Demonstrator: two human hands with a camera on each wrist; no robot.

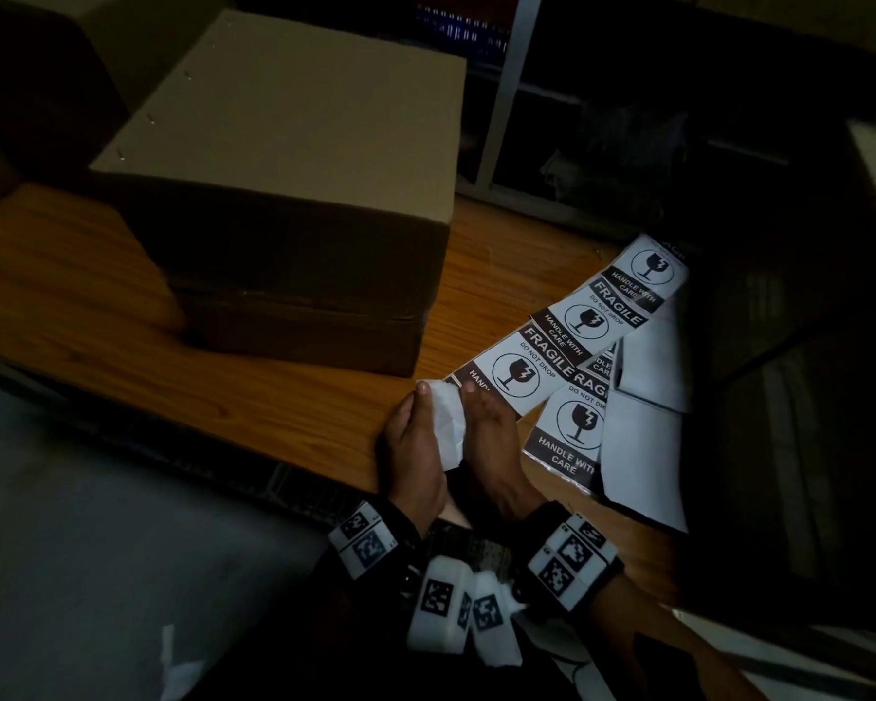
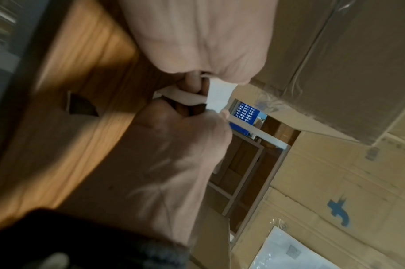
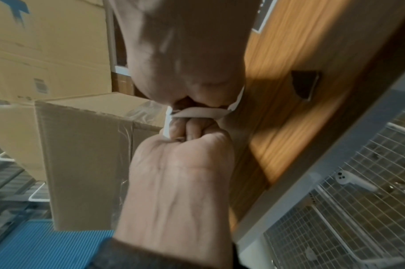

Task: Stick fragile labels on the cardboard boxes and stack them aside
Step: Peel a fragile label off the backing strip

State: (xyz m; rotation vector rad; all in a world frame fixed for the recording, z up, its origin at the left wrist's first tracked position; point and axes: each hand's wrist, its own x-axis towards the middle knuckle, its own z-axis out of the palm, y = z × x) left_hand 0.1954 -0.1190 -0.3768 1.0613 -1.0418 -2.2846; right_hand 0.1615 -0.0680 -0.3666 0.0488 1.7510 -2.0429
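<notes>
A large plain cardboard box [image 1: 284, 194] stands on the wooden table [image 1: 72, 275], with no label visible on the faces in view. Strips of black-and-white FRAGILE labels [image 1: 577, 341] fan out at the right of the table. Close together at the table's front edge, my left hand [image 1: 423, 397] and right hand [image 1: 471, 397] both pinch one crumpled white sheet [image 1: 448, 422]. Its printed face is hidden. In the left wrist view the sheet [image 2: 217, 92] runs between curled fingers. The right wrist view shows the same sheet [image 3: 196, 112] and the box [image 3: 86, 154] beyond it.
Blank white backing sheets [image 1: 643, 447] lie at the table's right end. A metal shelf frame [image 1: 507, 93] stands behind. More cardboard boxes [image 2: 334, 182] fill the background. A small dark scrap [image 3: 304, 83] lies on the table. A wire basket [image 3: 357, 209] sits below the table edge.
</notes>
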